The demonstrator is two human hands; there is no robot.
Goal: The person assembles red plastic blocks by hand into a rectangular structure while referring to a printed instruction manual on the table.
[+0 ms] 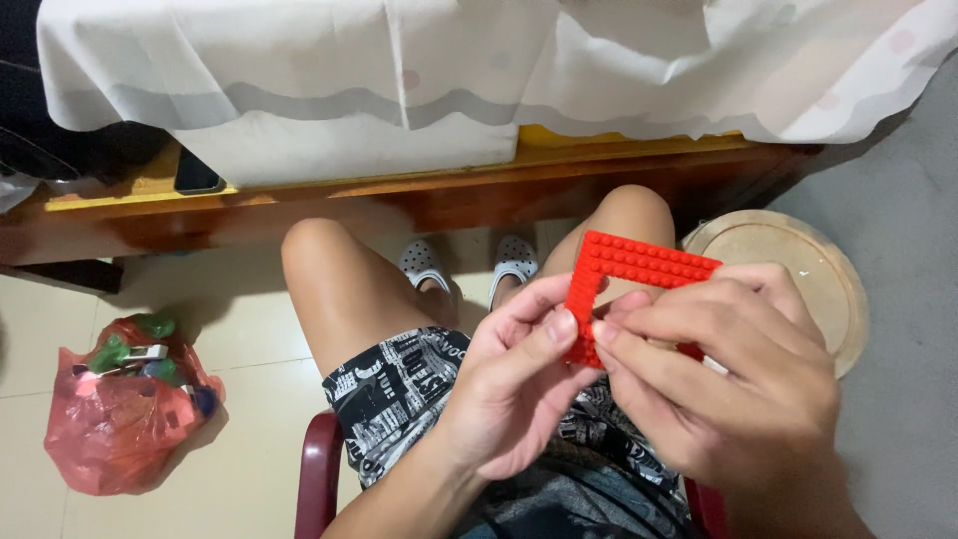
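I hold a red studded brick frame above my lap, shaped like a corner of flat plates. My left hand pinches its left bar between thumb and fingers. My right hand grips the frame from the right, with its fingers over the lower part, which they hide. Both thumbs meet at the left bar.
I sit on a dark red chair with bare knees and grey clogs on a tiled floor. A red plastic bag with items lies at left. A round wooden board lies at right. A wooden bed frame with white sheet stands ahead.
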